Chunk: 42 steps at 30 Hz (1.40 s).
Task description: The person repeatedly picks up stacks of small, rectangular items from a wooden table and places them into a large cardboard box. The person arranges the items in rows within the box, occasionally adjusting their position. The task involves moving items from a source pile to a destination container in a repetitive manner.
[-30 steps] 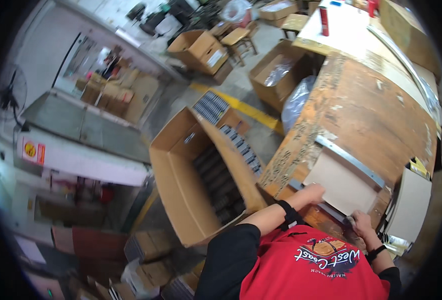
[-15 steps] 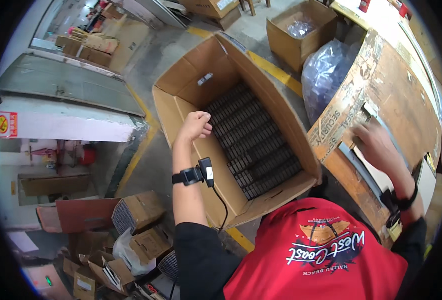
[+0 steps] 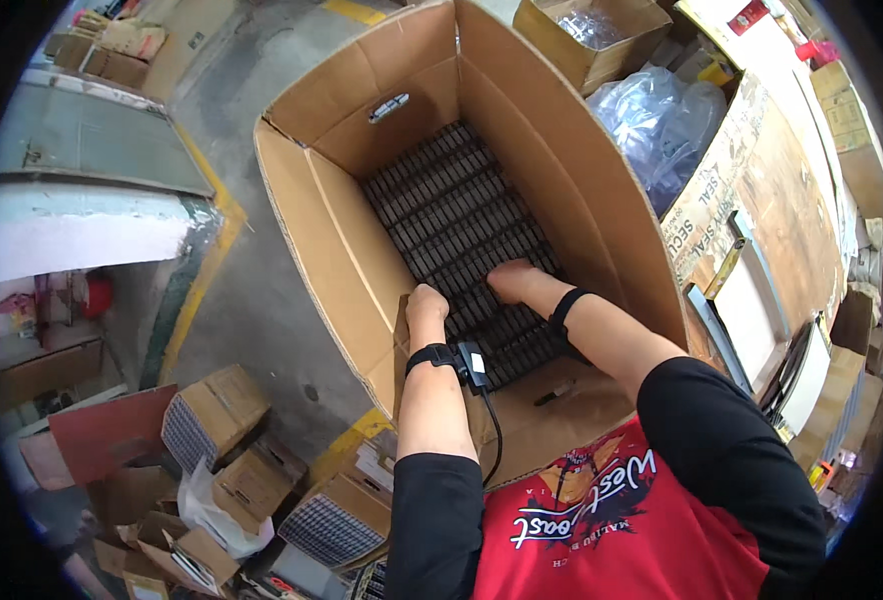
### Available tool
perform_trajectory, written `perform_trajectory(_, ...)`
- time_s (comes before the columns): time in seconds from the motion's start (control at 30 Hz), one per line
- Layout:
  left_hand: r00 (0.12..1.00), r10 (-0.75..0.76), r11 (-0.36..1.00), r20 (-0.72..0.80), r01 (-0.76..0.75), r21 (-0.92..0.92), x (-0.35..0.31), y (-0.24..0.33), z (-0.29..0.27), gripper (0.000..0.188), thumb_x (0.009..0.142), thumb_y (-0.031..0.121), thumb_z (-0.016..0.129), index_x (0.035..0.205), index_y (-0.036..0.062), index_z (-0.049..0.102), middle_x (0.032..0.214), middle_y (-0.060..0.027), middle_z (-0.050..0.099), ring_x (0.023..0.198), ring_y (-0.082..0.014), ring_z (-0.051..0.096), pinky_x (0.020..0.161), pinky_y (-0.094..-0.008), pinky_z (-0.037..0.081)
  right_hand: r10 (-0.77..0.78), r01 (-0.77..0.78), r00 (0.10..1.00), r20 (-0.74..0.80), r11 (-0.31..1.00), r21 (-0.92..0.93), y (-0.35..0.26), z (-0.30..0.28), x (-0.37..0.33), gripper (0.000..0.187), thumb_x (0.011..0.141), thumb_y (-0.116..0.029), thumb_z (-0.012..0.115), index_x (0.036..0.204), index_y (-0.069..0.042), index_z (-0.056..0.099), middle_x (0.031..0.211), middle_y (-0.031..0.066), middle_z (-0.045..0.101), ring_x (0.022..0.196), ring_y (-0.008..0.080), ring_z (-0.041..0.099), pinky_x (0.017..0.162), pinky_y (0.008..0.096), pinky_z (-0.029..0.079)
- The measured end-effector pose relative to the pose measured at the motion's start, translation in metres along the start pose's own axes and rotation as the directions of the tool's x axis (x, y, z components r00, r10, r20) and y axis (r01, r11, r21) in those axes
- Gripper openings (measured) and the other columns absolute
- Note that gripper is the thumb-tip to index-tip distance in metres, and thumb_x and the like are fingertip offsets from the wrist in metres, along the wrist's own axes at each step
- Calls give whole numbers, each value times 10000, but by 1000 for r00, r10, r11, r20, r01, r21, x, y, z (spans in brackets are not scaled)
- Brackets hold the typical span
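A tall open cardboard box (image 3: 572, 170) stands before me. Rows of small dark, flat-topped pieces (image 3: 462, 205) are packed tightly across its bottom. Both my arms reach down into the box. My left hand (image 3: 429, 300) is at the left side of the rows, close to the left wall. Over the middle of the rows, to its right, is my right hand (image 3: 514, 281). The hands are apart, with the backs and wrists toward me. Their fingers point down and are mostly hidden, so whether either hand grips a piece does not show.
A worn wooden table (image 3: 782, 200) with a metal-edged tray (image 3: 752, 320) stands at the right. Behind it are a clear plastic bag (image 3: 652, 120) and another cardboard box (image 3: 602, 55). Several cartons (image 3: 227, 410) lie at the lower left. A yellow line (image 3: 202, 275) marks the floor.
My right hand has moved left from above the table into the box. My left hand has lowered toward the dark pieces. The view has shifted closer over the box.
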<state>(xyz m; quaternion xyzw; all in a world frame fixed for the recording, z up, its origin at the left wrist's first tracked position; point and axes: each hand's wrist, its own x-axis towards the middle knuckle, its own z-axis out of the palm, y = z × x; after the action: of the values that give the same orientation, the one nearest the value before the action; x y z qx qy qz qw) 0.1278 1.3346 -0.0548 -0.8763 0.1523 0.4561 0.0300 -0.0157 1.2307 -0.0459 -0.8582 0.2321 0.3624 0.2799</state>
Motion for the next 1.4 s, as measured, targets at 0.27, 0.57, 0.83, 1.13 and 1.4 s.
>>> perform_trajectory(0.27, 990, 32, 976, -140, -1, 216, -6, -13, 59, 207, 826, 49, 521, 972, -21, 650, 1129, -227, 567, 1014, -338, 589, 852, -397, 491, 176, -170, 984, 15, 921, 351, 17, 32, 38, 281, 783, -93, 510, 1021, 13, 614, 1066, 229, 597, 1012, 371, 571, 857, 431, 457)
perform_trajectory(0.57, 939, 131, 975, -317, -180, -130, 18, -38, 64, 316, 723, -13, 474, 1002, -67, 612, 1023, -242, 620, 994, -371, 576, 878, -384, 439, 163, -148, 986, 32, 769, 622, 8, 67, 71, 317, 796, -115, 508, 1046, 65, 585, 1082, 260, 579, 987, 391, 570, 848, 454, 457)
perform_trajectory(0.83, 985, -54, 670, -166, -88, -738, 44, -44, 62, 282, 772, -13, 495, 1033, -62, 589, 737, -99, 601, 472, -132, 500, 409, -246, 354, 252, -74, 957, -146, 698, 713, 7, 54, 58, 336, 747, -199, 544, 957, 55, 612, 1002, 280, 593, 957, 404, 575, 850, 434, 453)
perform_trajectory(1.13, 931, 195, 886, -308, -302, -352, -10, 14, 102, 152, 671, 20, 512, 723, -73, 621, 778, -318, 588, 834, -433, 606, 700, -458, 477, 345, -241, 938, -40, 729, 640, 51, 38, 20, 338, 762, -191, 550, 1028, 7, 609, 1101, 237, 581, 1032, 379, 559, 889, 435, 448)
perform_trajectory(1.4, 977, 179, 983, -118, -173, 58, -60, -2, 132, 441, 754, 70, 539, 1175, -39, 471, 1051, -293, 570, 943, -410, 583, 838, -465, 465, 343, -320, 933, 104, 665, 674, 55, 126, 18, 359, 747, -149, 557, 1037, 62, 568, 1057, 281, 577, 1025, 410, 548, 899, 431, 430)
